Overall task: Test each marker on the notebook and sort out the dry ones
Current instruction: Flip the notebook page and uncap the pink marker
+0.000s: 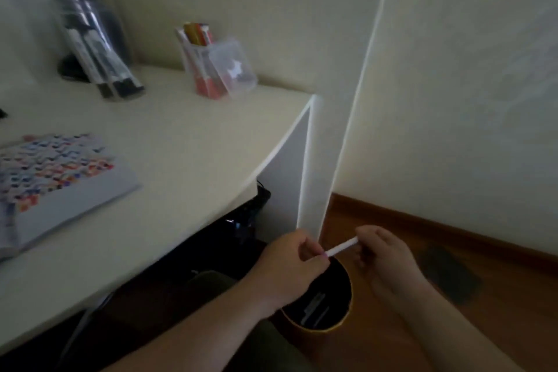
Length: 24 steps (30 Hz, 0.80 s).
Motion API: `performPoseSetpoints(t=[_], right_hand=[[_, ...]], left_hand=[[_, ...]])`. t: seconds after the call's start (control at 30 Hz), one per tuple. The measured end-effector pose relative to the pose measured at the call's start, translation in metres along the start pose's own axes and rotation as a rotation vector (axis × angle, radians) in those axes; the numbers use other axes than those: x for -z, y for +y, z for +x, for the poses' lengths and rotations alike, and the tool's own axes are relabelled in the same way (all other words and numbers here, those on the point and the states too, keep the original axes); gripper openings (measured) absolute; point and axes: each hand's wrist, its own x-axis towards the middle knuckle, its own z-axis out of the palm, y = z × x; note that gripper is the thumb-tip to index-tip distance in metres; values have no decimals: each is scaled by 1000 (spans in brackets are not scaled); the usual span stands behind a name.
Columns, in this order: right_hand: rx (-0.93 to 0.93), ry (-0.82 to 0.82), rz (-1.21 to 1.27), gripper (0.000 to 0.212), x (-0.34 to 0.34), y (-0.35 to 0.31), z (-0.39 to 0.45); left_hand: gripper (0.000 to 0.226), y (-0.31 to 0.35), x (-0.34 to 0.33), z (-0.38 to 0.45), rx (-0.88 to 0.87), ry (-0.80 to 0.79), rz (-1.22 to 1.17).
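Observation:
A thin white marker (342, 246) is held between both hands, right above a yellow bin (320, 328) on the floor. My left hand (287, 266) pinches its lower end and my right hand (383, 254) pinches its upper end. Inside the bin's dark interior lie a few pale markers (314, 306). The notebook (57, 178), covered in rows of colored test marks, lies on the desk at the left. A clear box (208, 69) with red and gold markers stands at the back of the desk. Another clear case of dark markers (96, 48) leans at the back left.
The white desk (187, 160) ends at a side panel (290, 184) just left of the bin. A wall corner and wooden baseboard (453, 232) run behind it. A dark patch (450, 275) lies on the wood floor to the right. Dark cables hang under the desk.

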Motion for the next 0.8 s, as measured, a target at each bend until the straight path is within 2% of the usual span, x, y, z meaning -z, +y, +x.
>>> performPoseSetpoints(t=[0.07, 0.2, 0.27, 0.4, 0.5, 0.6, 0.8], right_hand=[[-64, 102, -109, 15, 29, 48, 19], [-276, 238, -156, 16, 61, 126, 39], [-364, 285, -173, 15, 70, 154, 45], [-474, 317, -270, 15, 85, 197, 56], [-520, 262, -370, 15, 91, 217, 66], [-551, 220, -318, 18, 75, 195, 59], [-333, 129, -87, 20, 23, 113, 49]], left_hand=[[5, -29, -19, 28, 133, -64, 41], [34, -70, -41, 59, 278, -200, 229], [38, -80, -44, 61, 311, -257, 303], [42, -90, -40, 62, 296, -217, 310], [36, -88, -34, 62, 293, -169, 218], [33, -86, -28, 58, 276, -143, 161], [27, -35, -4, 30, 85, -61, 80]])
